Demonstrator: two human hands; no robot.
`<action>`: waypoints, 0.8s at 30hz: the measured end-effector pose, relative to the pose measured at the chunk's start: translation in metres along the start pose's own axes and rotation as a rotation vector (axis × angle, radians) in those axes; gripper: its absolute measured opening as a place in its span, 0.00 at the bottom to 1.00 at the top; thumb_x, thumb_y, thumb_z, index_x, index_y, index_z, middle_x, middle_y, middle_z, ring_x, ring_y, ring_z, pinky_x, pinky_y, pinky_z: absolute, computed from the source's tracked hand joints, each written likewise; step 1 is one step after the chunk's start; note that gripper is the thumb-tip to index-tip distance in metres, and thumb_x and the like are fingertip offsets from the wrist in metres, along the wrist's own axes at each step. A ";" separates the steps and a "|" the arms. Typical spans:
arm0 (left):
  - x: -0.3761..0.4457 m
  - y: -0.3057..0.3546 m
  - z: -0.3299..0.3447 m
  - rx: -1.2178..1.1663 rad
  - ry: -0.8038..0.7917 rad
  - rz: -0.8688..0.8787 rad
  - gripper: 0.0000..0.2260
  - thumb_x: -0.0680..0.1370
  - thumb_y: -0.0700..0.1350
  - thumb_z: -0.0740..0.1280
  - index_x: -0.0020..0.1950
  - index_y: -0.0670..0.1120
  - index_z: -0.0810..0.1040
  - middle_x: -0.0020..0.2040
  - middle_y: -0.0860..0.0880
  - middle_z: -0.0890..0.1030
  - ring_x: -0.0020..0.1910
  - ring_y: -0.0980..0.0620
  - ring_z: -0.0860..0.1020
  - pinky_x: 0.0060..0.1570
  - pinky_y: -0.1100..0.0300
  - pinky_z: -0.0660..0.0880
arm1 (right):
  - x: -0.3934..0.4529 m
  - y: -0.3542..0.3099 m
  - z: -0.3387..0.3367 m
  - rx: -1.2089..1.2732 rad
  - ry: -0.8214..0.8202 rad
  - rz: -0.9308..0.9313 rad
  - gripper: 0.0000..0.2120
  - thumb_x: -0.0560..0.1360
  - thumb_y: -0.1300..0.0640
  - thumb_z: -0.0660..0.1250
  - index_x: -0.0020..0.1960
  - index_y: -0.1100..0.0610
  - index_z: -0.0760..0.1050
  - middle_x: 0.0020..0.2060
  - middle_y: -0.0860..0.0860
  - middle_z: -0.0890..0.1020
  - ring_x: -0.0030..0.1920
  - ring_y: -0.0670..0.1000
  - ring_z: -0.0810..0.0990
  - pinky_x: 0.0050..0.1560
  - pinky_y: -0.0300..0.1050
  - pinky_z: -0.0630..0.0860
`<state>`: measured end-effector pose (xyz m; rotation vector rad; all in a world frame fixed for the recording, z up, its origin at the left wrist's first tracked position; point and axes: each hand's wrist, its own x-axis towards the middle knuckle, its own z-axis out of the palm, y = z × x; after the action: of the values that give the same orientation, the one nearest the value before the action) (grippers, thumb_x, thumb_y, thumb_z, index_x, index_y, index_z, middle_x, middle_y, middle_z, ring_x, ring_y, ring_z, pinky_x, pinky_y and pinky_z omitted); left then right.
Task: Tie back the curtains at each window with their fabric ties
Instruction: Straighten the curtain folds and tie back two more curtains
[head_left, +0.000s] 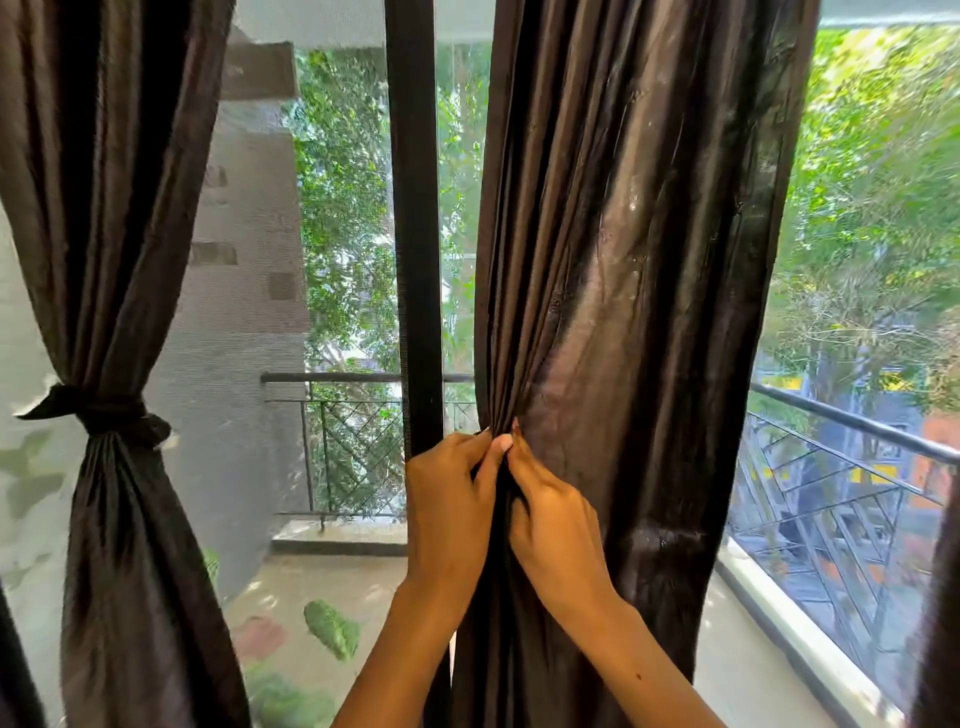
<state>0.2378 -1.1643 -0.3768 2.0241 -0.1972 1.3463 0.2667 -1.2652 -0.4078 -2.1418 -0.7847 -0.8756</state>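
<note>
Pinching gathered folds of the dark brown satin curtain (639, 260), left hand (449, 499) and right hand (556, 525) sit together, touching. Left-side dark curtain (119, 208) is bound by its knotted fabric tie (104, 410).

Bright daylight through the window (353, 234) — backlit curtains dark, edges bowed, greenery outside softly blurred.

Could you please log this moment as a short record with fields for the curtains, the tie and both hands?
left curtain: dark curtain, already gathered and cinched at mid-height
tie: fabric tie knotted around the left curtain
middle curtain: dark curtain, hanging loose, no tie visible on it
left hand: left hand pinches folds at the middle curtain's left edge
right hand: right hand pinches the same folds, touching the left hand
background: window frame between the curtains; balcony railing outside
</note>
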 end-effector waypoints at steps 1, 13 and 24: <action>0.000 0.001 0.000 -0.007 -0.013 -0.008 0.12 0.77 0.47 0.68 0.36 0.44 0.82 0.28 0.50 0.76 0.27 0.57 0.72 0.29 0.67 0.65 | -0.001 0.001 -0.001 0.008 0.004 -0.013 0.30 0.74 0.66 0.59 0.75 0.51 0.61 0.73 0.43 0.62 0.67 0.51 0.71 0.61 0.46 0.72; 0.009 -0.008 -0.008 0.005 0.005 -0.067 0.14 0.77 0.43 0.67 0.32 0.40 0.76 0.26 0.48 0.72 0.27 0.51 0.71 0.31 0.53 0.67 | 0.022 0.038 -0.019 0.533 0.416 0.427 0.54 0.64 0.38 0.71 0.78 0.50 0.42 0.77 0.56 0.51 0.76 0.53 0.54 0.74 0.51 0.57; 0.006 -0.008 -0.003 0.040 0.013 -0.055 0.12 0.78 0.42 0.66 0.34 0.43 0.77 0.28 0.49 0.74 0.27 0.53 0.72 0.30 0.58 0.65 | 0.003 0.011 0.006 -0.009 0.497 0.011 0.10 0.72 0.66 0.71 0.53 0.62 0.79 0.50 0.53 0.80 0.45 0.50 0.81 0.42 0.37 0.76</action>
<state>0.2418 -1.1544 -0.3749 2.0381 -0.1084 1.3388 0.2781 -1.2662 -0.4127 -1.8148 -0.5108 -1.3346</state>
